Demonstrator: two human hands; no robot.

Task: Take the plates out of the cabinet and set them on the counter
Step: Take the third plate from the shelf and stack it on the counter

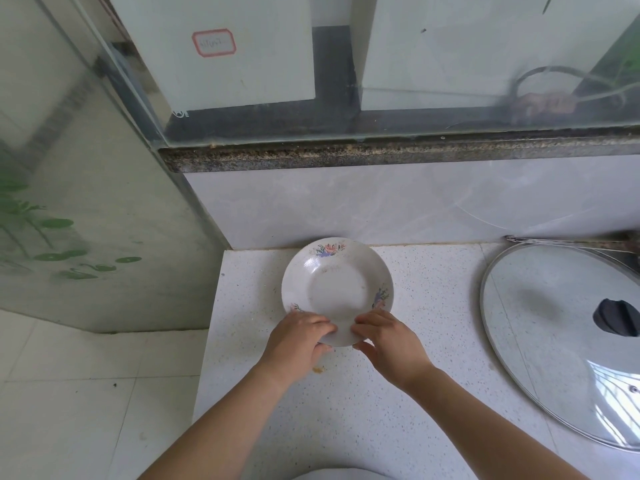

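Plate's (337,289) near rim under both hands' fingers (320,325).

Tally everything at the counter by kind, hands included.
Plates: 1, the floral plate
Lids: 1, the glass lid
Hands: 2, left hand and right hand, both gripping the plate
Total: 4
White shape at bottom edge: unclear, uncounted.

The plate (337,289) is at the back left of the surface (381,403), near the wall (346,202) (whether it rests flat cannot be told). The left hand (298,341) and right hand (391,341) hold its near rim, side by side. A lid (547,348) lies well apart to the right. The floor (86,375) is on the left.
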